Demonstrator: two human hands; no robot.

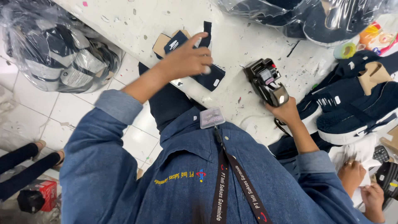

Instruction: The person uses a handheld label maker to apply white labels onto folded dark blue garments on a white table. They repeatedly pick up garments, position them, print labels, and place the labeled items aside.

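My left hand (pixel 186 58) lies on a small stack of navy fabric pieces (pixel 209 79) with brown cardboard tags (pixel 159 43) at the edge of the white speckled table (pixel 232 41). Its fingers curl over the top piece and the thumb points up. A small white sticker shows at the fingertips. My right hand (pixel 286 111) grips the handle of a black label gun (pixel 265 81), whose head points toward the fabric pieces, a short gap away. I wear a blue denim shirt, a lanyard and a badge (pixel 212 117).
Clear plastic bags of navy garments sit on the floor at left (pixel 58 49) and on the table at top right (pixel 315 20). A pile of navy garments (pixel 356 103) and a green tape roll (pixel 345 50) lie at right. Another person's hands (pixel 360 182) hold white paper at bottom right.
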